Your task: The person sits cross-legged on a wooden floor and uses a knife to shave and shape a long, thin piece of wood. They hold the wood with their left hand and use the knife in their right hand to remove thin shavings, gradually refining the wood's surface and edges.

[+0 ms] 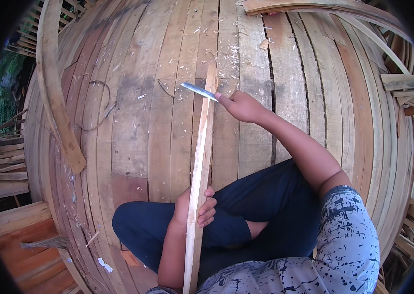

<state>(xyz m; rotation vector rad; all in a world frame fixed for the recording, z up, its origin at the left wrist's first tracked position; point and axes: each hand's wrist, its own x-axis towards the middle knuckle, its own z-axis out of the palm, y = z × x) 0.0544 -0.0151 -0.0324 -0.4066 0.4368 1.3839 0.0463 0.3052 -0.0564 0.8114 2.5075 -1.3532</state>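
A long, pale wooden stick (198,161) with squared sides runs from my lap away over the plank floor. My left hand (206,209) is wrapped round its nearer part, fingers curled over the right side. Toward the stick's far end, my right hand (241,107) is closed on a knife (198,91); the handle is hidden in the fist. Its broad grey blade points left and lies across the stick, apparently touching it. Both my legs are folded under the stick in dark trousers.
Wood shavings (229,54) are scattered over the floor planks (133,122) beyond the stick. A long curved board (55,93) lies at the left, and more boards (315,7) are at the far right. A thin cord (106,95) loops on the floor. Stacked timber (3,161) stands at the left edge.
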